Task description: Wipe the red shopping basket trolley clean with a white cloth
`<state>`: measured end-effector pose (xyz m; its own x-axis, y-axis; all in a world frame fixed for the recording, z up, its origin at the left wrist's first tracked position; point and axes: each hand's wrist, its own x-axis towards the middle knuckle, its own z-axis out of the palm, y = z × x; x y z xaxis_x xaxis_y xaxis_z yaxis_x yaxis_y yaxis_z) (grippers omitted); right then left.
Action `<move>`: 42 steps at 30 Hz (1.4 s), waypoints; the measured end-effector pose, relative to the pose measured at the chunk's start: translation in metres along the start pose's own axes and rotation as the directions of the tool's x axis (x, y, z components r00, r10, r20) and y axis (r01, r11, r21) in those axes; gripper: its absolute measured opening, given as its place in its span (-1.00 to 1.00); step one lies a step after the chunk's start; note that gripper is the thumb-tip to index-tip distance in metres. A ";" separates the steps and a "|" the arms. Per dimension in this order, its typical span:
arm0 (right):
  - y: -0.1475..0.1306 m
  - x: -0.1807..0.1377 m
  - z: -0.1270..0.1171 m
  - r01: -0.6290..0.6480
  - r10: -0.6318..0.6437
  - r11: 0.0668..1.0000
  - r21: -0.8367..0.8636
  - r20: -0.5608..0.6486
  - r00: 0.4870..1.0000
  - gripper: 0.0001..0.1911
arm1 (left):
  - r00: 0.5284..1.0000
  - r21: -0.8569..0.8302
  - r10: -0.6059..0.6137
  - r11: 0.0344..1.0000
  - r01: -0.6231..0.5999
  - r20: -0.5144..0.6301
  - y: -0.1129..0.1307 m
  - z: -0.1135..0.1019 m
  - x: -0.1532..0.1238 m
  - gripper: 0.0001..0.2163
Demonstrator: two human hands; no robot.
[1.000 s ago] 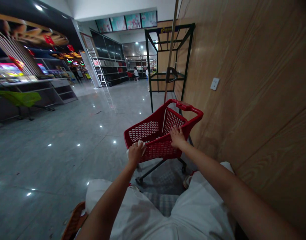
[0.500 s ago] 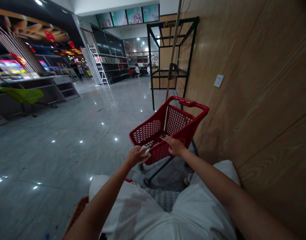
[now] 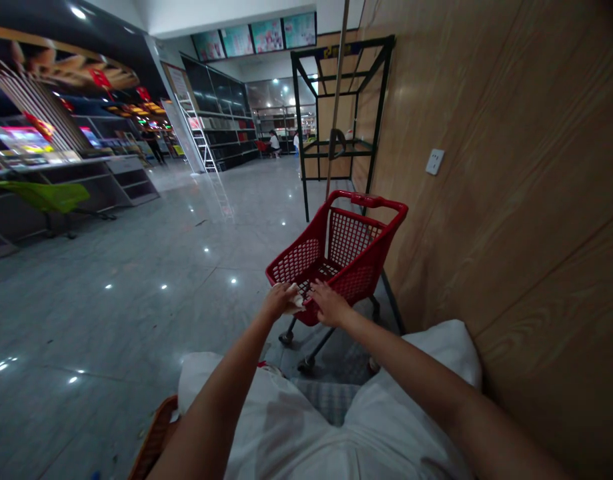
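One head-worn camera looks forward and down at the nearby cart.

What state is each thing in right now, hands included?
Red cart: upright on its wheels, set at an angle
White cloth: bunched, at the red cart's near end
Left hand: closed on the white cloth
Right hand: open, fingers at the red cart's rim
Wall socket: nothing plugged in
Ladder: standing
Overhead screens: lit
Ceiling light: on

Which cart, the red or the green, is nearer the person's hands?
The red cart, close by the left hand and right hand; the green cart stands far off, by the counter.
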<state>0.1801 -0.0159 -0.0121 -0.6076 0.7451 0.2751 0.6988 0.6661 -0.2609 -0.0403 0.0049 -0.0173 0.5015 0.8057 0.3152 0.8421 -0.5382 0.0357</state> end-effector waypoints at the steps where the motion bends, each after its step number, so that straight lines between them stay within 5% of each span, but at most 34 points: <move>1: -0.012 -0.001 0.007 -0.002 0.002 1.000 0.006 -0.011 1.000 -0.34 | 1.000 0.021 -0.018 1.000 0.018 0.001 0.007 0.002 0.002 -0.61; 5: -0.022 -0.012 0.016 -0.101 0.099 0.995 -0.020 -0.093 0.991 -0.37 | 0.995 0.059 -0.096 0.994 0.097 -0.021 0.041 0.012 0.012 -0.64; 10: 0.029 -0.035 0.003 -0.085 0.076 0.992 -0.093 -0.098 0.992 -0.40 | 0.994 0.064 -0.080 0.994 0.085 -0.078 0.080 0.030 0.030 -0.66; 16: 0.071 -0.063 -0.015 -0.069 0.061 0.984 -0.165 -0.051 0.997 -0.48 | 0.998 0.039 0.039 0.999 -0.037 -0.045 0.049 0.025 0.039 -0.73; 20: 0.056 -0.063 -0.013 -0.241 0.228 0.959 -0.152 -0.097 0.969 -0.45 | 0.994 0.015 -0.010 1.000 0.011 -0.110 0.042 0.023 0.041 -0.69; 27: 0.031 -0.056 0.003 -0.310 0.307 0.951 0.001 -0.152 0.940 -0.38 | 0.999 -0.017 0.020 1.000 -0.021 -0.037 0.123 0.046 0.056 -0.73; 36: 0.051 -0.070 -0.003 -0.192 0.183 0.980 -0.042 -0.161 0.970 -0.50 | 0.996 0.015 0.079 0.997 -0.078 -0.048 0.024 0.012 0.028 -0.74; 39: 0.045 -0.069 0.002 -0.218 0.208 0.975 -0.032 -0.199 0.958 -0.48 | 0.997 0.004 0.060 0.998 -0.060 -0.055 0.038 0.014 0.028 -0.78; 42: 0.040 -0.066 0.007 -0.240 0.232 0.971 -0.008 -0.225 0.946 -0.46 | 0.995 -0.022 0.085 0.996 -0.087 -0.052 0.080 0.028 0.036 -0.78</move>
<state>0.2457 -0.0383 -0.0474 -0.3277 0.8521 0.4082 0.8273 0.4674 -0.3117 0.0506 -0.0022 -0.0292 0.5606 0.7429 0.3660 0.7909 -0.6112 0.0293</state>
